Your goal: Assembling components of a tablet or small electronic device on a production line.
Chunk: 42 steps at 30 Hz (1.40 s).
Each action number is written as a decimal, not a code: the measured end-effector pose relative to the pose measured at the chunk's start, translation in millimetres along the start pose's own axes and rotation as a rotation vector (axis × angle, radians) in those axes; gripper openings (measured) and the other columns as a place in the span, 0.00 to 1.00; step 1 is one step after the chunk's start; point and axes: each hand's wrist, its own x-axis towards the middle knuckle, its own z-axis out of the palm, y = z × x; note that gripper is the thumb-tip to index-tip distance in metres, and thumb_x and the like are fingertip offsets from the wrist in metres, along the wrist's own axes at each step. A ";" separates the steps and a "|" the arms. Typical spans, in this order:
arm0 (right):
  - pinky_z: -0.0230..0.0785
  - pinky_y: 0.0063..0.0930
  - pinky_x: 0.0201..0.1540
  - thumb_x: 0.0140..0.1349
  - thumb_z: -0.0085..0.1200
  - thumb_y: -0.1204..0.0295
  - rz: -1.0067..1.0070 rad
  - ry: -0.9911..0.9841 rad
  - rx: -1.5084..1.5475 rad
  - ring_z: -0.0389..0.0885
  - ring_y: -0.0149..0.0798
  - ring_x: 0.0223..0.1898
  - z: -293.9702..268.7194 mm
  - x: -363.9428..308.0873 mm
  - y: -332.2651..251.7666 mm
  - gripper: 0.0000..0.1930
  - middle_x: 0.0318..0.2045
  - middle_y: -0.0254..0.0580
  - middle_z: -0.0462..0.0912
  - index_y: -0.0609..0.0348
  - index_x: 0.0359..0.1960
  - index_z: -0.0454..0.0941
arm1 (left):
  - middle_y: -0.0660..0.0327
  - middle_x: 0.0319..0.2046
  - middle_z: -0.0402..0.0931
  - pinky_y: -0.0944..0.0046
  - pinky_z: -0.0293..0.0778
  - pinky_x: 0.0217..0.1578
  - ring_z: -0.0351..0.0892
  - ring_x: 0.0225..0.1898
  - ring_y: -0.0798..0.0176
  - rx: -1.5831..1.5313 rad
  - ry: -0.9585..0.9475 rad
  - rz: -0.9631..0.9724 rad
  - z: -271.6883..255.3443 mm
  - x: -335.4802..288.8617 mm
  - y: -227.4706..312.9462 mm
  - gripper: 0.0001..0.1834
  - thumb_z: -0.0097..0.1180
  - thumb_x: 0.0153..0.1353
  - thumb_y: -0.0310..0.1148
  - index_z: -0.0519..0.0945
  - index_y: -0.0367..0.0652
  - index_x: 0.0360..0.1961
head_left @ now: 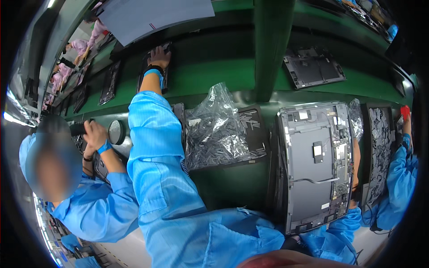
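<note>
My left arm reaches far forward, and my left hand point(159, 58) rests with spread fingers on top of a dark laptop chassis point(165, 82) on the green belt. A blue band circles that wrist. At the right, a grey opened laptop base point(308, 156) stands tilted close to me, with its circuit board, wiring and a small black-and-white part showing inside. My right forearm point(356, 165) passes behind its right edge, so the right hand and its fingers are hidden. Between my arms, a clear plastic bag point(219, 134) of small dark strips lies on a black tray point(252, 120).
Another opened chassis point(313, 67) lies on the green belt point(214, 62) beyond a green post point(272, 49). A co-worker in blue point(98, 196) sits at my left, near a round tin point(116, 131). A black tray of parts point(379, 147) and another worker's sleeve point(397, 178) are at the right.
</note>
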 end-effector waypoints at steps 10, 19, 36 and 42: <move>0.69 0.33 0.43 0.55 0.47 0.82 0.123 -0.117 0.049 0.76 0.52 0.41 0.5 -5.0 6.6 0.12 0.39 0.53 0.75 0.69 0.42 0.74 | 0.67 0.75 0.41 0.36 0.44 0.68 0.44 0.74 0.49 0.158 -0.176 0.014 1.2 22.3 -3.0 0.46 0.50 0.57 0.60 0.51 0.53 0.73; 0.69 0.33 0.44 0.56 0.47 0.82 0.219 -0.125 0.121 0.77 0.52 0.43 -0.4 -9.1 6.4 0.13 0.41 0.53 0.76 0.68 0.44 0.74 | 0.65 0.75 0.39 0.39 0.44 0.69 0.38 0.74 0.44 -0.135 0.083 -0.030 4.3 14.5 -35.0 0.49 0.56 0.55 0.56 0.48 0.55 0.74; 0.70 0.42 0.35 0.53 0.60 0.73 -0.196 -0.126 -0.313 0.77 0.50 0.33 -14.3 18.5 -30.1 0.07 0.30 0.44 0.73 0.57 0.33 0.76 | 0.53 0.48 0.80 0.65 0.68 0.55 0.77 0.52 0.62 -0.825 -0.047 0.505 -174.8 -354.2 130.1 0.17 0.50 0.67 0.30 0.77 0.33 0.53; 0.72 0.40 0.40 0.53 0.61 0.73 -0.223 -0.086 -0.227 0.78 0.50 0.39 -38.1 19.2 -49.6 0.08 0.36 0.45 0.77 0.59 0.35 0.79 | 0.49 0.70 0.55 0.59 0.51 0.68 0.55 0.70 0.55 -1.237 -0.049 0.539 -126.4 -413.9 220.6 0.32 0.50 0.68 0.32 0.55 0.36 0.70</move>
